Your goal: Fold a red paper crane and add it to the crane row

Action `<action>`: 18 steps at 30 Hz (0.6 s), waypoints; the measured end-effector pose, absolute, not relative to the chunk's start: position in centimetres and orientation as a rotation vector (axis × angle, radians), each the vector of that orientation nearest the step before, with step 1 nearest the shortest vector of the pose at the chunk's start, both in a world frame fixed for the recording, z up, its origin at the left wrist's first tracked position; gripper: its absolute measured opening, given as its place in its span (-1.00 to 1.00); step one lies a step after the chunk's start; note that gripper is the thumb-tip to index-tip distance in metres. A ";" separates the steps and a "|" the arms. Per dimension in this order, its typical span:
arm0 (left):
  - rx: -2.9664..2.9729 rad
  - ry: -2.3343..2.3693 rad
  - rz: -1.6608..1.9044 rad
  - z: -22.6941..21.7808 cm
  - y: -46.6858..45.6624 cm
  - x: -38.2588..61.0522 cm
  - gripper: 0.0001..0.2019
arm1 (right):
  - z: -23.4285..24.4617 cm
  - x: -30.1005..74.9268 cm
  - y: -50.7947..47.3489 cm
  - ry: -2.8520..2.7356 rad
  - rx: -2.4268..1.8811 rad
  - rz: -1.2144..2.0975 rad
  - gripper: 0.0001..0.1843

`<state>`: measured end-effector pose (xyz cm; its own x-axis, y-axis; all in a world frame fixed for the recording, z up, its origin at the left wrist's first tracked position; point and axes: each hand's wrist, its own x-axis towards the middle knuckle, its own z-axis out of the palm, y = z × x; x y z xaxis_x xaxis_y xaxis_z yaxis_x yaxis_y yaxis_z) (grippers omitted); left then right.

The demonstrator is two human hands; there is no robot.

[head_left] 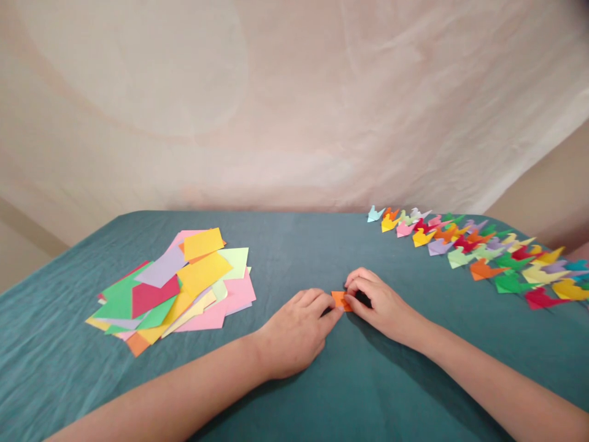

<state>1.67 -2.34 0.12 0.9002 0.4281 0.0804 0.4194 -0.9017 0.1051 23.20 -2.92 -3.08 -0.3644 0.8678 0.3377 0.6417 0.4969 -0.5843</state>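
Note:
A small folded piece of orange paper lies on the teal tablecloth between my two hands. My left hand comes at it from the left, thumb and fingertips closed on its left edge. From the other side, my right hand pinches its right edge between thumb and forefinger, the other fingers curled. Fingertips cover part of the paper at both edges, so its full shape is hidden.
To the left lies a loose pile of coloured paper sheets. Several folded paper birds stand in rows at the right of the teal tablecloth. A pale cloth backdrop hangs behind the table.

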 end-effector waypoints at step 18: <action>2.994 0.695 0.159 0.2 -2.6 1.9 -0.57 | -3.2 23.0 -3.0 -2.132 -1.252 0.412 -0.90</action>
<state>1.88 -2.57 0.18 0.8927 0.4423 0.0861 0.4356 -0.8960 0.0856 23.01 -3.02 -3.24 -0.3545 0.8646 0.3560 0.6695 0.5005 -0.5489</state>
